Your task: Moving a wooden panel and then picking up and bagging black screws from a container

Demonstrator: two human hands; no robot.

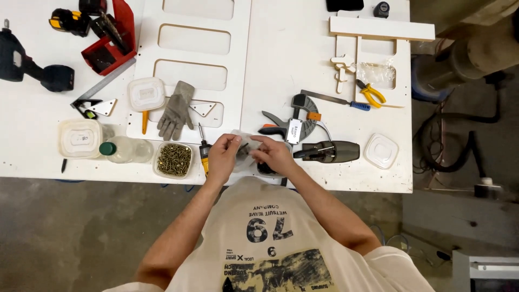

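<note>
Head view: both hands meet over the counter's point(324, 184) near edge. The left hand point(223, 157) and right hand point(274, 155) each grip, fingers closed, a small clear bag point(244, 147) held between them. A screw tub point(173, 160) and screwdriver point(204, 154) lie just left.

You have two hands at the table edge: left hand point(223, 157) and right hand point(274, 155). You have one glove point(177, 110), one screwdriver point(204, 150), one tub of screws point(174, 159), one bottle point(125, 150). Two closed plastic tubs: one point(146, 94), another point(80, 138). One loose lid point(381, 151). One pair of pliers point(371, 93), one file point(335, 100), one clamp point(292, 125), one drill point(27, 62), one red case point(111, 40). Two small white triangles: one point(106, 107), another point(204, 110). One tape measure point(381, 8).
</note>
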